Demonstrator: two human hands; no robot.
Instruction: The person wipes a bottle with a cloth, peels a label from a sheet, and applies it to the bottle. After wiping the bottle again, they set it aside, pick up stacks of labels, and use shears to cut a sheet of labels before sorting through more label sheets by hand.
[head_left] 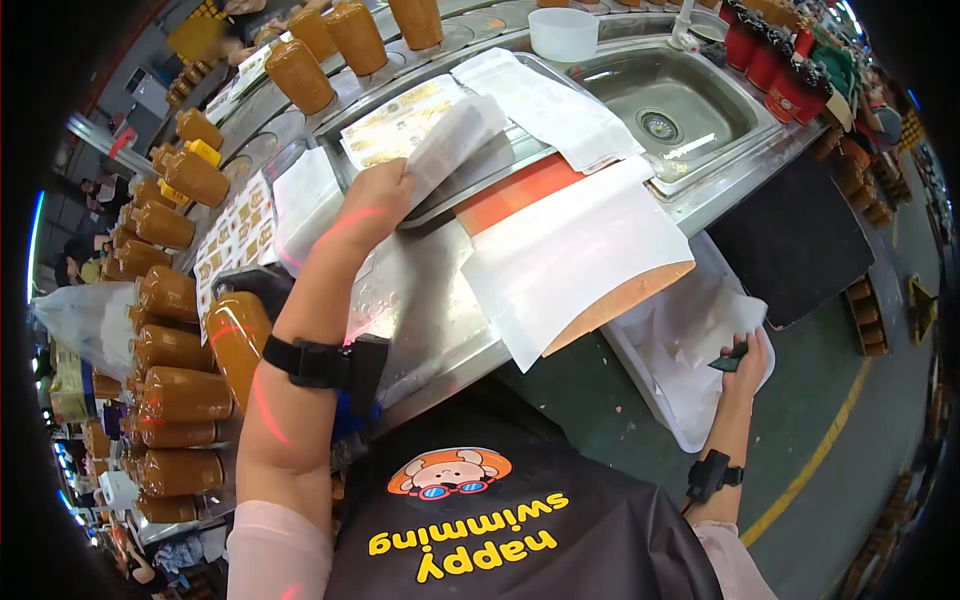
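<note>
My left hand [382, 200] pinches the edge of a curled, translucent whitish sheet [458, 140]. Under that sheet, in a metal tray, lies a white sheet with gold-brown prints [400, 120]. Out to the right, my right hand [747, 366] grips a small dark green flat tool [729, 358]. A crumpled white paper [737, 318] is at its fingertips. Below that hand is a white plastic bin [672, 400] with white paper scraps inside. Between my hands, a large white sheet [580, 250] lies over an orange-brown board at the counter's front edge.
Many amber-brown bottles [185, 395] line the left side, and more brown bottles [355, 38] stand behind the tray. A metal sink [655, 128] is at the back right, beside a white tub [563, 35]. White cloths [550, 105] lie near it. Red items [795, 95] stand far right.
</note>
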